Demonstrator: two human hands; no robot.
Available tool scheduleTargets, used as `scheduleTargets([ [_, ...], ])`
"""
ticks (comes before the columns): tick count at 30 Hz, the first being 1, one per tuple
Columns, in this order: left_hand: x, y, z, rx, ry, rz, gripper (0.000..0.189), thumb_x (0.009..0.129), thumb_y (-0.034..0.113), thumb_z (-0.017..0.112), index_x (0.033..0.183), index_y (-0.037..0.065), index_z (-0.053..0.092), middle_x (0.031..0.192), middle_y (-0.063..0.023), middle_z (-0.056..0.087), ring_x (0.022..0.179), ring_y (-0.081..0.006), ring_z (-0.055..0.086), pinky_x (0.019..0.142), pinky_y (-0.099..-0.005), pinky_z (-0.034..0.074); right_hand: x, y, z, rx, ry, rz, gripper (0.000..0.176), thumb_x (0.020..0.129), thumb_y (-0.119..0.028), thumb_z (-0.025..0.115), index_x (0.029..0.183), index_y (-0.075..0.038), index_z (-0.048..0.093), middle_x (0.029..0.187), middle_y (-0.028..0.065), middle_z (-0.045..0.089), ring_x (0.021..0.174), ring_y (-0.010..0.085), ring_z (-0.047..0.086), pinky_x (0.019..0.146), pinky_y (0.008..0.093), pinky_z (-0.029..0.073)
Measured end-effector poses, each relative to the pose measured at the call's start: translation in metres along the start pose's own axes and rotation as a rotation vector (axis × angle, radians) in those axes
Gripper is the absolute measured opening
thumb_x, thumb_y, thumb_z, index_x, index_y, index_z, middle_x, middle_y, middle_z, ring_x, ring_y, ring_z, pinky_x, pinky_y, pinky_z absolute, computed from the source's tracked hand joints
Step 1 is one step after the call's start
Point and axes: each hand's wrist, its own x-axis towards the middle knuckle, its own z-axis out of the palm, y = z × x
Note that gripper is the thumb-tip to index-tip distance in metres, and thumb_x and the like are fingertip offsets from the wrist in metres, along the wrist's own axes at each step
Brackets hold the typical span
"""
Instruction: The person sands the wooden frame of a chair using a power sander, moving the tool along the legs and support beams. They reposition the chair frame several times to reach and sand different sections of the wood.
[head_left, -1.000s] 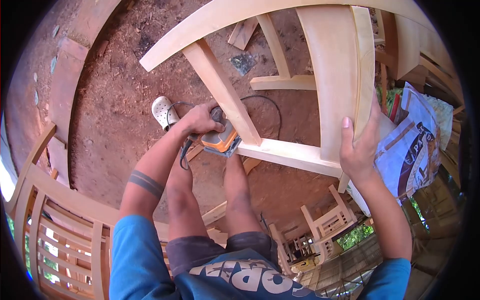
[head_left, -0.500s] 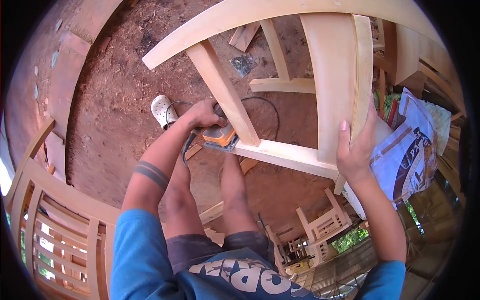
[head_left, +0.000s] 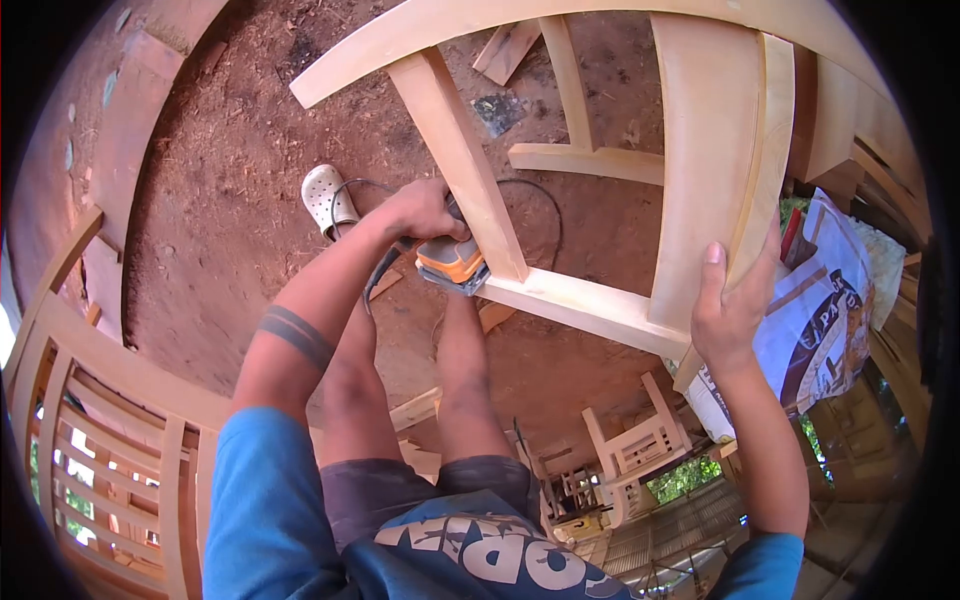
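My left hand [head_left: 424,208] is wrapped around an orange and grey power sander [head_left: 456,259]. The sander's base meets the left end of a pale wooden rail [head_left: 590,305], beside the joint with an upright post [head_left: 455,150]. Both pieces belong to an unpainted chair frame with a long curved armrest [head_left: 520,22] across the top. My right hand [head_left: 735,310] grips the lower right edge of the frame's wide curved panel [head_left: 705,150], thumb on the near face; its other fingers are mostly hidden behind the wood.
The sander's black cord [head_left: 556,225] loops over the brown dirt floor [head_left: 240,200]. A cream clog [head_left: 328,200] is on my foot. To the right stands a printed white sack [head_left: 815,310]. A slatted wooden bench [head_left: 110,420] is at lower left, with more wooden furniture [head_left: 640,445] behind me.
The chair frame's wide panel and my right hand appear farther right in view. The sander has shifted slightly right and up with my left hand, still at the rail's end.
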Motion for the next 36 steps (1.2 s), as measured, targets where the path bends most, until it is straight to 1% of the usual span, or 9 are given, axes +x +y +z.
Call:
scheduleTargets([
  [5, 0.022, -0.002, 0.007, 0.064, 0.008, 0.164, 0.056, 0.066, 0.036, 0.083, 0.115, 0.01, 0.073, 0.113, -0.0172, 0.073, 0.106, -0.034, 0.068, 0.092, -0.0407, 0.053, 0.001, -0.003, 0.0, 0.04, -0.001, 0.007, 0.068, 0.093, 0.0, 0.052, 0.153, 0.01, 0.021, 0.149, 0.0319, 0.037, 0.137, 0.0436, 0.043, 0.115, 0.0466, 0.034],
  [11, 0.023, 0.002, 0.005, 0.057, 0.017, 0.213, 0.06, 0.067, 0.037, 0.083, 0.119, 0.011, 0.071, 0.113, -0.0179, 0.072, 0.108, -0.0344, 0.068, 0.092, -0.0411, 0.053, 0.0, 0.0, -0.001, 0.002, -0.002, 0.006, 0.069, 0.093, 0.0, 0.053, 0.154, 0.009, 0.02, 0.15, 0.0308, 0.037, 0.137, 0.0418, 0.043, 0.115, 0.0458, 0.034],
  [15, -0.02, 0.006, -0.004, -0.048, 0.02, -0.03, 0.078, 0.061, 0.039, 0.085, 0.132, 0.014, 0.062, 0.116, -0.0207, 0.07, 0.11, -0.0361, 0.067, 0.095, -0.0407, 0.052, -0.001, -0.003, -0.001, 0.002, 0.0, 0.033, 0.069, 0.094, -0.001, 0.053, 0.154, 0.009, 0.019, 0.15, 0.03, 0.038, 0.137, 0.0405, 0.044, 0.115, 0.0452, 0.034],
  [19, -0.025, -0.03, -0.01, 0.044, 0.062, -0.188, 0.073, 0.063, 0.03, 0.086, 0.129, 0.012, 0.061, 0.112, -0.0178, 0.07, 0.104, -0.0329, 0.068, 0.095, -0.0392, 0.052, -0.003, -0.004, 0.004, 0.022, 0.046, 0.047, 0.061, 0.101, -0.012, 0.053, 0.151, 0.01, 0.026, 0.145, 0.0256, 0.044, 0.133, 0.0331, 0.047, 0.113, 0.0413, 0.035],
  [25, -0.026, -0.089, -0.012, 0.0, 0.078, -0.233, 0.077, 0.06, 0.036, 0.085, 0.13, 0.014, 0.062, 0.114, -0.0197, 0.07, 0.107, -0.0357, 0.067, 0.095, -0.0405, 0.052, -0.005, -0.002, 0.003, 0.034, 0.035, 0.056, 0.06, 0.102, -0.014, 0.053, 0.151, 0.009, 0.027, 0.146, 0.024, 0.043, 0.133, 0.0318, 0.045, 0.113, 0.0405, 0.034],
  [26, -0.027, -0.092, -0.014, -0.021, 0.075, -0.247, 0.077, 0.06, 0.036, 0.085, 0.13, 0.014, 0.062, 0.114, -0.0196, 0.07, 0.108, -0.0357, 0.067, 0.096, -0.0403, 0.051, -0.005, 0.0, 0.002, 0.02, 0.03, 0.047, 0.06, 0.102, -0.014, 0.053, 0.151, 0.009, 0.027, 0.146, 0.024, 0.043, 0.134, 0.0317, 0.045, 0.113, 0.0405, 0.034],
  [27, -0.028, -0.094, -0.012, -0.021, 0.102, -0.21, 0.069, 0.064, 0.025, 0.087, 0.125, 0.011, 0.06, 0.109, -0.0156, 0.068, 0.104, -0.031, 0.065, 0.095, -0.0386, 0.05, -0.005, 0.002, 0.001, 0.004, 0.027, 0.037, 0.06, 0.102, -0.014, 0.053, 0.151, 0.009, 0.028, 0.146, 0.024, 0.043, 0.134, 0.0316, 0.045, 0.113, 0.0405, 0.034],
  [30, -0.03, -0.096, -0.013, 0.025, 0.118, -0.212, 0.077, 0.06, 0.034, 0.085, 0.13, 0.012, 0.061, 0.116, -0.0199, 0.07, 0.109, -0.0351, 0.066, 0.097, -0.0406, 0.051, -0.003, 0.0, 0.001, 0.043, 0.031, 0.034, 0.06, 0.101, -0.014, 0.054, 0.151, 0.01, 0.028, 0.147, 0.0243, 0.043, 0.134, 0.0322, 0.045, 0.113, 0.0408, 0.034],
  [36, -0.024, -0.097, -0.015, 0.005, 0.096, -0.237, 0.076, 0.06, 0.034, 0.086, 0.129, 0.013, 0.062, 0.115, -0.0197, 0.07, 0.109, -0.0345, 0.066, 0.097, -0.0409, 0.05, -0.002, -0.006, -0.003, -0.018, -0.011, 0.041, 0.068, 0.094, -0.001, 0.053, 0.153, 0.01, 0.02, 0.148, 0.0303, 0.039, 0.136, 0.039, 0.045, 0.115, 0.0454, 0.034],
])
